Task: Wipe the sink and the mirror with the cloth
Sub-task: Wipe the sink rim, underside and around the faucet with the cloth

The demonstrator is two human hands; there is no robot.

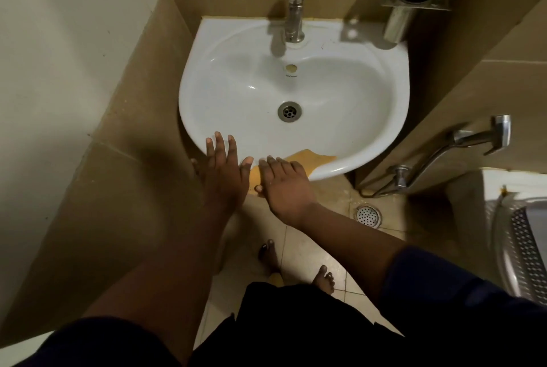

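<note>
The head view looks down into a narrow bathroom corner lined with tan wall tiles (142,136) under a cream painted wall (59,41), with pale floor tiles (299,245) below. A white wall-hung sink (236,76) fills the middle, its basin bare around the round metal drain (289,111), with a small overflow hole (291,67) higher on the back wall of the bowl. A chrome tap (294,8) stands upright at the back rim, its spout pointing toward the bowl. To the right, a metal tube-shaped holder (410,2) is fixed to the wall just above the sink's back corner, and lower on the same wall hangs a chrome bidet sprayer (479,136) beside a small valve (400,175). A grey perforated basket (521,251) shows at the right edge, and a round floor drain (368,215) lies near it. The person's left hand (223,173) lies flat over the front left rim, fingers spread and straight, gripping nothing. The right hand (285,186) presses palm-down with loosely extended fingers on a yellow cloth (310,159), which drapes over the sink's front rim, part inside the bowl and part hanging outside. Two bare feet (324,278) stand on the floor beneath.
</note>
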